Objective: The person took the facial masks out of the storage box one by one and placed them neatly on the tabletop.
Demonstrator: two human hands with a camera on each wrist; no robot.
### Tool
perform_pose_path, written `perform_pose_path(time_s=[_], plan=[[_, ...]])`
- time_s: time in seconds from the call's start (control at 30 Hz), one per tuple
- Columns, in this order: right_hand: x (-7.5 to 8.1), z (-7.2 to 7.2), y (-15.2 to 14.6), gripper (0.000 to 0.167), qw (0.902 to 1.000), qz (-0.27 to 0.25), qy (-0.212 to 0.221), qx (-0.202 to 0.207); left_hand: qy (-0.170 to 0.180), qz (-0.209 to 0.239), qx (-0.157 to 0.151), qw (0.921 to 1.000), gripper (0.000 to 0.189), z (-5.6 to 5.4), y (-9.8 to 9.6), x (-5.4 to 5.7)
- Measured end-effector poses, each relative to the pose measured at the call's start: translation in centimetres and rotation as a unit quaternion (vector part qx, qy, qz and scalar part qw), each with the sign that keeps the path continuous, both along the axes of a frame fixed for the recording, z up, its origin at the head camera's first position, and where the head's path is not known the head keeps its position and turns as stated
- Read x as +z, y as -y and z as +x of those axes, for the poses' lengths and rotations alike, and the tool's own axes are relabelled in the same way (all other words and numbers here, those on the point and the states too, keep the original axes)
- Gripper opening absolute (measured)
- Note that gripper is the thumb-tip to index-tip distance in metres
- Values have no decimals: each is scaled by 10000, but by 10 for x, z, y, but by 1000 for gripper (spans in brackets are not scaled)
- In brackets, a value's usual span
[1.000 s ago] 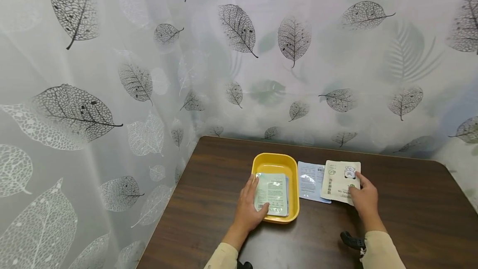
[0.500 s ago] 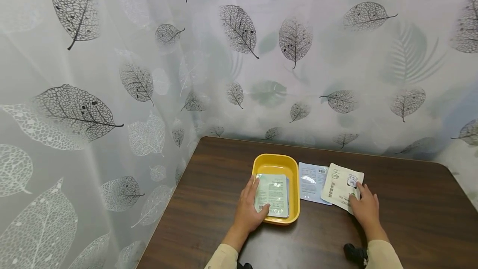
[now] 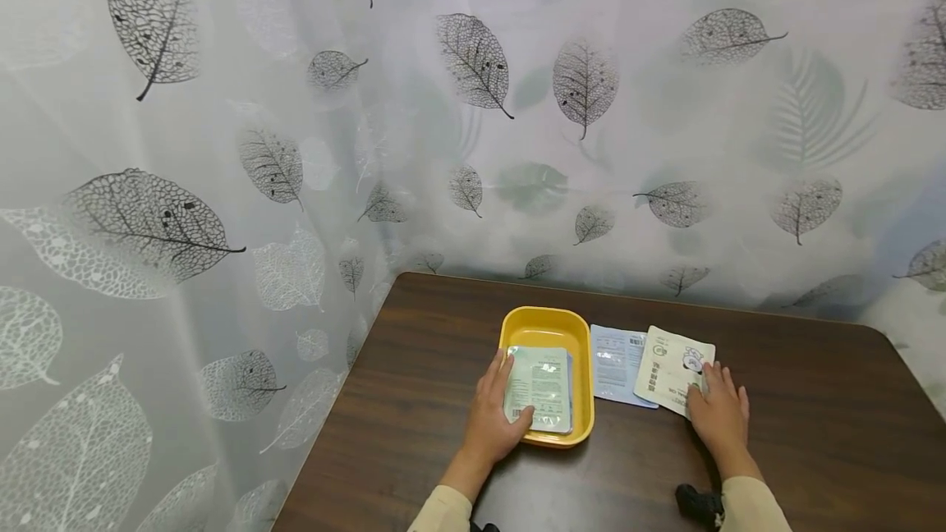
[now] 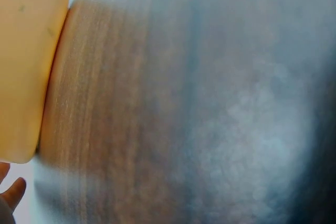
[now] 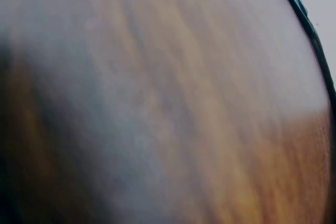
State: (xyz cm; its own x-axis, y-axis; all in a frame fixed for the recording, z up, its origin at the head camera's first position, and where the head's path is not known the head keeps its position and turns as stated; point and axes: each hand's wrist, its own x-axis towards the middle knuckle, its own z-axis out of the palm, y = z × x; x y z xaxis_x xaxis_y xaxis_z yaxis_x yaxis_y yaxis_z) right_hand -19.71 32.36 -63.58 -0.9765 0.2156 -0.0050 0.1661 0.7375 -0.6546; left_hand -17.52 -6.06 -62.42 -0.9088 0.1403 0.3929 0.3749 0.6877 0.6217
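My left hand (image 3: 493, 413) lies against the left side of a yellow plastic tray (image 3: 543, 317), fingers along its rim and thumb over the near left corner. Inside sits a pale green flat packet (image 3: 534, 384) printed with small text, a blue edge showing beneath it. To the right of the tray, my right hand (image 3: 720, 413) pinches the right edge of a cream flat packet (image 3: 668, 372) with a panda print. That packet overlaps a light blue packet (image 3: 613, 364) lying next to the tray. In the left wrist view, the tray's side (image 4: 29, 66) shows with fingertips (image 4: 14, 192) below it.
The dark wood table (image 3: 436, 335) has rounded far corners and meets a leaf-patterned curtain (image 3: 532, 130) behind and on the left. A black strap (image 3: 698, 503) hangs at the right wrist. Blurred tabletop fills the right wrist view.
The cream packet has turned slightly clockwise and its near end has come a little closer, with the right hand moving along. Left hand and tray stay put.
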Motion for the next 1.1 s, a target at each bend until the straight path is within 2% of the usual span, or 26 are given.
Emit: perform_pose_path(time_s=[0.5, 0.67, 0.83, 1.1], plan=[[-5, 1, 0, 63, 9998, 104, -126, -67, -30, -108, 78, 9999, 84, 1, 0, -1], [-5, 5, 0, 65, 9997, -75, -67, -228, -72, -64, 56, 9999, 82, 3, 0, -1], [-7, 10, 0, 68, 9986, -202, -194, -446, -52, -70, 18, 10000, 81, 5, -1, -4], [-7, 7, 2, 68, 9979, -257, -325, -496, -82, -50, 36, 9999, 81, 2, 0, 0]])
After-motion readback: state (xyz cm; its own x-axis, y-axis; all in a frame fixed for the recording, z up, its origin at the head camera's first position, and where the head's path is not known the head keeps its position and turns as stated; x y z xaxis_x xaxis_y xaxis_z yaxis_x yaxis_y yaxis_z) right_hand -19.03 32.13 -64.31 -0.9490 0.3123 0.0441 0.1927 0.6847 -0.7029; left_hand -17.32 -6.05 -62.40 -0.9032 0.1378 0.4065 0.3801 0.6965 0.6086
